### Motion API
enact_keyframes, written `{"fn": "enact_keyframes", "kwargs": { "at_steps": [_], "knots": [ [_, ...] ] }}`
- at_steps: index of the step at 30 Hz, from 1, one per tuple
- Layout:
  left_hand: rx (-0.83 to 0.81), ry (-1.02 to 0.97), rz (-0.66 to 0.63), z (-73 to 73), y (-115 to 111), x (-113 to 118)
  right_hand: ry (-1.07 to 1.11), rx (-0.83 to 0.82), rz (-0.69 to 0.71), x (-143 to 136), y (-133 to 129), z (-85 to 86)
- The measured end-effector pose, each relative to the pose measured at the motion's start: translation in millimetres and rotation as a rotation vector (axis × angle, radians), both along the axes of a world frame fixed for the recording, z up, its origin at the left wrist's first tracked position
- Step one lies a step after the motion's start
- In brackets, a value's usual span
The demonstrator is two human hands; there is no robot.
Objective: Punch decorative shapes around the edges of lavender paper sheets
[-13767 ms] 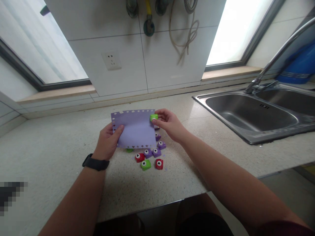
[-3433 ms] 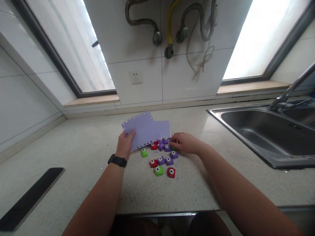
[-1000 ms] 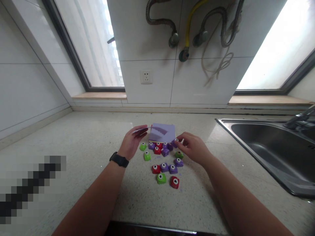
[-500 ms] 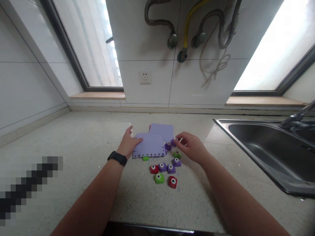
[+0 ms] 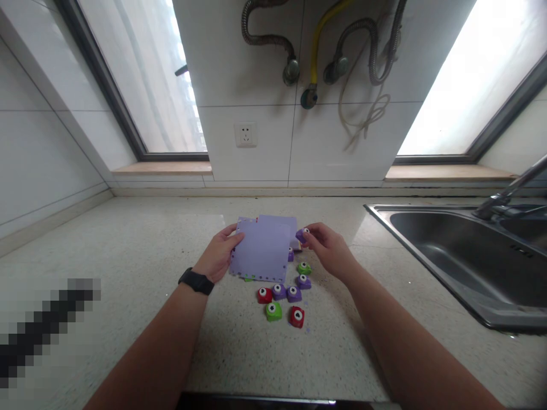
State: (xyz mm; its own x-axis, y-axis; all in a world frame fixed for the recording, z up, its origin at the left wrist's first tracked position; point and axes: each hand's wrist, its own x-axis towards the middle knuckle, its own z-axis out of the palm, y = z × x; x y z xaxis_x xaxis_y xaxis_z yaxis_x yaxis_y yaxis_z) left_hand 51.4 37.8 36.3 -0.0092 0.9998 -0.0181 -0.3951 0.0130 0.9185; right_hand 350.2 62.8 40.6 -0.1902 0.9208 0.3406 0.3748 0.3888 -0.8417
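Observation:
A sheet of purple paper point(image 5: 261, 250) with small punched holes along its edges is gripped at its left side by my left hand point(image 5: 220, 250), thumb on top. My right hand point(image 5: 327, 245) pinches a purple craft punch point(image 5: 302, 234) just off the sheet's right edge. Behind lies more purple paper point(image 5: 277, 220), partly covered. Nearer me on the counter sit other craft punches: a green one point(image 5: 304, 267), purple ones point(image 5: 293, 293), a red one point(image 5: 264, 295), a second green one point(image 5: 273, 311) and a second red one point(image 5: 297, 316). The held sheet hides part of another green thing.
A steel sink point(image 5: 453, 256) with a faucet point(image 5: 499, 202) is set into the speckled counter point(image 5: 141, 245) on the right. Hoses and a wall socket point(image 5: 245, 135) are on the tiled wall ahead. Small paper bits lie near the front punches.
My left hand has lifted and tilted the punched sheet, so more of its face shows. My right hand has raised the purple punch slightly. The view has shifted a little.

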Motion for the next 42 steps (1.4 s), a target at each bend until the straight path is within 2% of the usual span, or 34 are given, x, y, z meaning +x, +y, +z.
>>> {"fn": "enact_keyframes", "kwargs": {
  "at_steps": [3, 8, 11, 16, 20, 22, 25, 27, 30, 35, 38, 42],
  "knots": [
    [-0.031, 0.024, -0.037, 2.7, -3.8, 1.1, 0.016, 0.007, 0.015, -0.2, 0.7, -1.2],
    [-0.121, 0.126, -0.310, 6.9, -12.8, -2.3, -0.014, 0.026, 0.038, 0.7, 0.9, -3.0],
    [-0.129, 0.207, -0.376, 8.2, -17.0, -2.6, -0.042, 0.014, 0.050, 0.8, -1.0, -0.6],
    [-0.015, 0.329, -0.201, 12.0, -18.9, -3.4, -0.085, -0.011, 0.036, -0.5, -6.5, 7.6],
    [0.098, 0.353, -0.195, 12.7, -17.2, -7.1, 0.002, -0.025, 0.070, 0.7, -6.5, 8.9],
    [0.102, 0.357, -0.163, 10.9, -14.8, -7.8, 0.057, -0.029, 0.087, 2.0, -4.9, 7.9],
    [0.051, 0.415, -0.014, 7.7, -10.7, -7.3, 0.107, -0.030, 0.096, 3.5, -1.8, 5.5],
    [0.039, 0.420, 0.037, 6.8, -9.3, -7.2, 0.104, -0.033, 0.094, 4.0, -0.1, 3.6],
    [-0.008, 0.382, 0.003, 7.1, -9.2, -8.3, 0.073, -0.039, 0.095, 4.5, 1.2, 0.9],
    [-0.224, 0.256, -0.068, 6.5, -6.5, -12.9, 0.029, -0.052, 0.103, 4.4, -0.7, 0.9],
    [-0.262, 0.202, -0.115, 5.6, -5.5, -15.9, 0.005, -0.071, 0.082, 4.3, -1.3, 1.6],
    [-0.259, 0.239, -0.153, 3.4, -7.2, -16.6, 0.017, -0.087, 0.075, 4.6, 0.3, 1.7]
  ]
}}
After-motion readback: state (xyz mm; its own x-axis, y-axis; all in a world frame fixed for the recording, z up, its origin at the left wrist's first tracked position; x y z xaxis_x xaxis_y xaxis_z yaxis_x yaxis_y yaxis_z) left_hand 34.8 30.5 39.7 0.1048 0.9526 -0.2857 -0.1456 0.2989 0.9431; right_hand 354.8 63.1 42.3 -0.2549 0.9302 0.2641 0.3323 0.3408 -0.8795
